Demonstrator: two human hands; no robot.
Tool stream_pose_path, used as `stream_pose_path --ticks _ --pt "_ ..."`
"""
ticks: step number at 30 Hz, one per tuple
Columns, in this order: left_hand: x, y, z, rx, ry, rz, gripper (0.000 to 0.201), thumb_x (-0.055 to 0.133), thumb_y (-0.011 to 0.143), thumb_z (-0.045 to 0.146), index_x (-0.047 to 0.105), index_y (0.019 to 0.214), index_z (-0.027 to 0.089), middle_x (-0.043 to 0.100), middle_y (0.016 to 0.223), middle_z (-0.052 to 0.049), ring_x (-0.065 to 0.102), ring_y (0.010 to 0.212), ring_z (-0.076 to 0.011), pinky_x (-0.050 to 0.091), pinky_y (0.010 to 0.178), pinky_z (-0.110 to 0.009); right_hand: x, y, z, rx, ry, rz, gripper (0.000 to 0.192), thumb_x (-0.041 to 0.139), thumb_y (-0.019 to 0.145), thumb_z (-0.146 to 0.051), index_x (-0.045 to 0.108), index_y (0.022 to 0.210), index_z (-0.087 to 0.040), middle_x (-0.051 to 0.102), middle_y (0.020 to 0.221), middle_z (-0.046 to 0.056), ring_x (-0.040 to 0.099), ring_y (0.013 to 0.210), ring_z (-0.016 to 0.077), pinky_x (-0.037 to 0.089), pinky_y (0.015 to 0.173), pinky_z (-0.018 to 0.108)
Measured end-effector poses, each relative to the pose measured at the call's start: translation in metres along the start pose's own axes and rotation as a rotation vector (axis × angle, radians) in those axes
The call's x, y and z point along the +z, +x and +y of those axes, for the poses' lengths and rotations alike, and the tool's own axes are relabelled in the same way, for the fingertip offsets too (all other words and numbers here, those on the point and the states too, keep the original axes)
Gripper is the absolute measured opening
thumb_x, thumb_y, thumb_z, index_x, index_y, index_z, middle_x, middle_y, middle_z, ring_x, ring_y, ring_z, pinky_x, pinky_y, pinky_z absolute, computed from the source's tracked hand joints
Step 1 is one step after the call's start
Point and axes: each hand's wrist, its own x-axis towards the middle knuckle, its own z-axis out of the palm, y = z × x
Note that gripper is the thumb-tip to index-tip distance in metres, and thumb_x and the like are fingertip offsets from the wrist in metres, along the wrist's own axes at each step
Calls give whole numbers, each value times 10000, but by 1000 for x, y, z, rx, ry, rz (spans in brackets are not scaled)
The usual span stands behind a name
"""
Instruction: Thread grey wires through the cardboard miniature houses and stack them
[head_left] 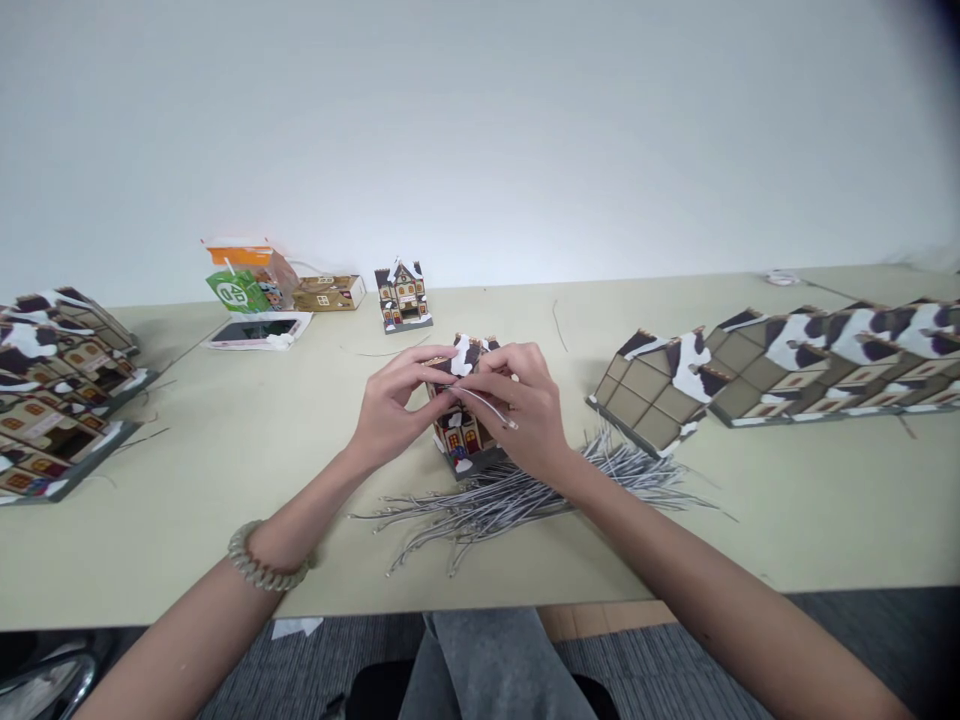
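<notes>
A small card house [459, 448] with a snow-patched dark roof stands in front of me, partly hidden by both hands. My left hand [394, 402] is closed in a pinch at the upper front of the house. Fingertips of my right hand [529, 405] meet it there, pinching a thin silver cord [487, 408] whose free end points right and down. Where the cord meets the house is hidden by the fingers. A loose heap of silver cords [450, 515] lies just below the house, under my right wrist.
More card houses [652, 390] stand in a row on the right, and several others [67, 390] at the left. One house [405, 298] stands near the wall. Beside it are a flat gold box [328, 293], a green drink carton [238, 290], an orange-topped bag [270, 268] and a phone [259, 331].
</notes>
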Motion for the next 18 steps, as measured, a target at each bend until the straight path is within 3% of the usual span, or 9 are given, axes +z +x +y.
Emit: stream_pose_path --ticks 8,14,18 --pt "-1 1 -1 7 1 3 44 662 775 166 667 732 174 668 1075 -123 615 1051 -228 512 875 -399 -3 3 -3 -88 46 110 99 649 800 -135 640 814 -232 583 755 3 519 736 142 456 683 306" --pt "1 1 1 37 -38 -22 112 677 756 131 693 854 183 661 1078 -129 611 1062 -229 510 893 -397 1 1 1 -94 19 75 90 631 820 -150 640 789 -234 623 742 -5 526 736 144 446 683 312" --pt "1 0 -1 43 -21 -15 101 669 757 114 693 825 184 661 1085 -124 606 1072 -223 502 911 -399 6 -2 2 -62 -35 65 73 641 817 -165 642 782 -230 621 726 -4 532 755 152 439 693 320"
